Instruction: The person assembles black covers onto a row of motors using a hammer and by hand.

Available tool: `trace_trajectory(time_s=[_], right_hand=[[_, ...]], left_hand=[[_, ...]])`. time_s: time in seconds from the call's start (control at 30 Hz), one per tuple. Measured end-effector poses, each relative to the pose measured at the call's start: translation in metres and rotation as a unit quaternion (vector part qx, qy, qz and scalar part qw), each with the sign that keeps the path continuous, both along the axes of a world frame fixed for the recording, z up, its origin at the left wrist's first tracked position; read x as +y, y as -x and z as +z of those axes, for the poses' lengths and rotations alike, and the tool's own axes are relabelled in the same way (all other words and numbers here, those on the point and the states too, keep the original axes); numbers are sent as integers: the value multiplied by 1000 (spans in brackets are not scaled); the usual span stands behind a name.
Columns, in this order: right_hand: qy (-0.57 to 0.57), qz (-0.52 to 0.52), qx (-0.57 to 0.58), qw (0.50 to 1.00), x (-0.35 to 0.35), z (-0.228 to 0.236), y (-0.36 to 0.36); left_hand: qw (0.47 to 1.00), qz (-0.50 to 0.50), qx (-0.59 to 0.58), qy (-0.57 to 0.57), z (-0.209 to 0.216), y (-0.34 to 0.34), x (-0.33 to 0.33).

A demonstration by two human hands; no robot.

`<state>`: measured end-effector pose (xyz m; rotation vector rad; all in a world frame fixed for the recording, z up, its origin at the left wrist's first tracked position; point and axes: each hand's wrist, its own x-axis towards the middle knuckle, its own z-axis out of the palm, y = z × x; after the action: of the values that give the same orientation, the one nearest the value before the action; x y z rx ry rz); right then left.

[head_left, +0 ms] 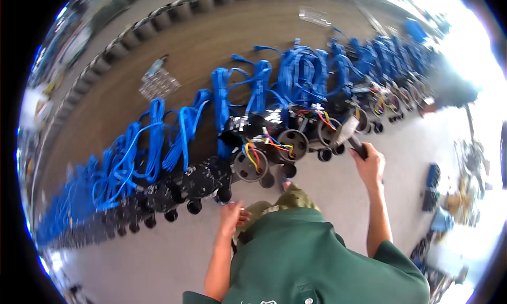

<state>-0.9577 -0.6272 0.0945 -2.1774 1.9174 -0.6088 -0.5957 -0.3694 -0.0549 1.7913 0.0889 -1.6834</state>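
My right hand [369,164] is closed round the dark handle of a hammer [346,131]. Its pale head is beside the open end of a round black housing [328,132] at the table's near edge. Coloured wires stick out of neighbouring housings, such as the grey-faced one [250,163] nearer the middle. My left hand [234,217] hangs low in front of my body, below the row, with loosely bent fingers somewhat apart. Nothing shows in it. Each housing lies by a bundled blue flat cable [303,74].
The row of housings and blue cables runs along the brown table [206,40] to both sides. Clear plastic trays [158,84] lie farther back. Grey cup-like parts [182,9] line the far edge. Boxes and dark parts [432,185] stand on the floor at right.
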Motion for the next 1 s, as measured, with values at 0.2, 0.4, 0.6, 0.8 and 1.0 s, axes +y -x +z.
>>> trace_trajectory(time_s=[0.2, 0.4, 0.6, 0.8, 1.0], right_hand=[[0, 283, -19, 959, -95, -13, 28], [67, 367, 35, 927, -133, -15, 35], [98, 275, -12, 956, -99, 7, 14], [-210, 351, -403, 819, -79, -18, -102], [-417, 363, -351, 756, -81, 6, -244]], left_hand=[[800, -124, -466, 358, 150, 12, -149], [686, -471, -550, 72, 91, -60, -248], [661, -331, -654, 163, 54, -61, -238], [827, 121, -322, 444, 58, -33, -213], [782, 27, -249, 570, 69, -16, -195]])
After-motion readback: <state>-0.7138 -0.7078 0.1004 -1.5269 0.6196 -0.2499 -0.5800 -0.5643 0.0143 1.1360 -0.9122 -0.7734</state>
